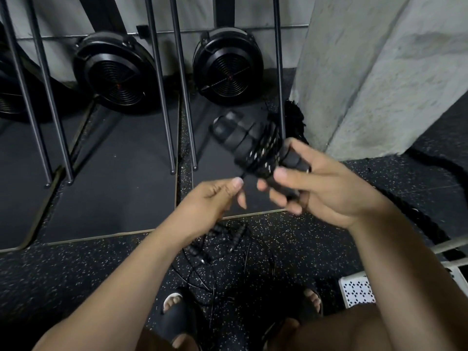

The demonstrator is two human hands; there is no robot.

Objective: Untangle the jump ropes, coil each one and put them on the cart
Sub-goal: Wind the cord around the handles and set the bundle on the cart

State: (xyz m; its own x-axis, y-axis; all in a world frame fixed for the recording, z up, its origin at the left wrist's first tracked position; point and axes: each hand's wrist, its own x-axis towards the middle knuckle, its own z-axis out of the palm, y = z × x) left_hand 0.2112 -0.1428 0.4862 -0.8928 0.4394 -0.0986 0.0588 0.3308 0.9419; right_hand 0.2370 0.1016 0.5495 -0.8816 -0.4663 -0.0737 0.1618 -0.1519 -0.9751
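Nearest to the camera, two feet in dark sandals [174, 317] stand on the speckled floor [63, 269]. Between the feet and below both grips lies a tangle of jump ropes [217, 247], with several black handles and thin cords crossing each other. At the lower right of the right grip, a corner of the white perforated cart [358, 291] shows.

The left hand [215, 198] is closed in a pinch: thumb and forefinger press a thin cord [242, 176] that runs up to the right grip. The right hand [319, 186] is wrapped around the lower ends of two black handles [243, 138], held together, and the cord is wound around them in several turns. The bundle is in the air, pointing up and left from the right grip.

Beyond the grips, metal legs [182, 97] stand on dark mats [114, 173]. Further away, two black round fan housings [114, 72] lean by the wall, and a concrete pillar [367, 72] rises to the right.
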